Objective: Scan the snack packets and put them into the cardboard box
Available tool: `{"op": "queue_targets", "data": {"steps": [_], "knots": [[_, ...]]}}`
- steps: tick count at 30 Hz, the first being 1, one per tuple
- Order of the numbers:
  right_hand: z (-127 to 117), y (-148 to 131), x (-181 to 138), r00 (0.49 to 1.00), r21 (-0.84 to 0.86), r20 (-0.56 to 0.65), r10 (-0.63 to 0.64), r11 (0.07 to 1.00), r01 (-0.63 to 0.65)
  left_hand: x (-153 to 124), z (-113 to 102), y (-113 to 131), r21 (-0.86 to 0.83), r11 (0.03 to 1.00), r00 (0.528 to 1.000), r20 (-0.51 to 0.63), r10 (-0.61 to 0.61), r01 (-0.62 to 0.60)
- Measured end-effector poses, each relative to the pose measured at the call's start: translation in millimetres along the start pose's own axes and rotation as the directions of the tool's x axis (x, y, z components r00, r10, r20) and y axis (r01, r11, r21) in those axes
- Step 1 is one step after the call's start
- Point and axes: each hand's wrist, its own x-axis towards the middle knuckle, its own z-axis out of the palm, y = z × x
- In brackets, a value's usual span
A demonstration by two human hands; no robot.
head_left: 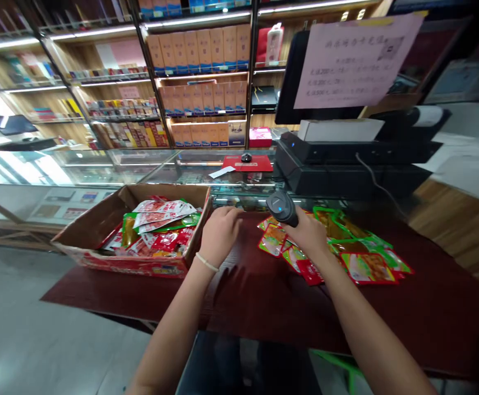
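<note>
the scanner (279, 204), gripped in the right hand (308, 235) by the packets (369, 267), should be light, stiff plastic, best held by its mostly hidden handle (291, 219); the left hand (220, 233) hangs empty, fingers apparently apart.

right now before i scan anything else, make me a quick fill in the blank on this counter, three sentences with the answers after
The right grip holds a black handheld barcode ____ with a blue light.
The open cardboard box with red outer walls stands to the person's ____.
A small black computer mouse rests on a flat rectangular mat coloured ____.

Missing words: scanner; left; red.
</note>
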Motion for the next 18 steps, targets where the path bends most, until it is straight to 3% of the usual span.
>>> {"op": "queue_targets", "data": {"steps": [5,8,10,13,18], "knots": [[1,44,-4,0.996,-0.096,-0.015,0.083,0.992,-0.084,17,85,20,-0.014,1.000,0.977,0.210,-0.018,0.021],[9,62,-11,0.993,-0.091,-0.069,0.101,0.990,-0.107,16,140,22,0.049,0.997,0.960,0.270,-0.071,0.060],[13,69,-14,0.992,-0.082,-0.060,0.109,0.990,-0.114,11,163,20,0.110,0.991,0.955,0.279,-0.105,0.077],[17,74,-15,0.993,-0.072,-0.046,0.111,0.991,-0.114,1,175,16,0.176,0.982,0.954,0.275,-0.116,0.069],[16,72,-15,0.989,-0.060,-0.034,0.141,0.988,-0.143,-7,169,17,0.205,0.978,0.949,0.304,-0.087,0.024]]}}
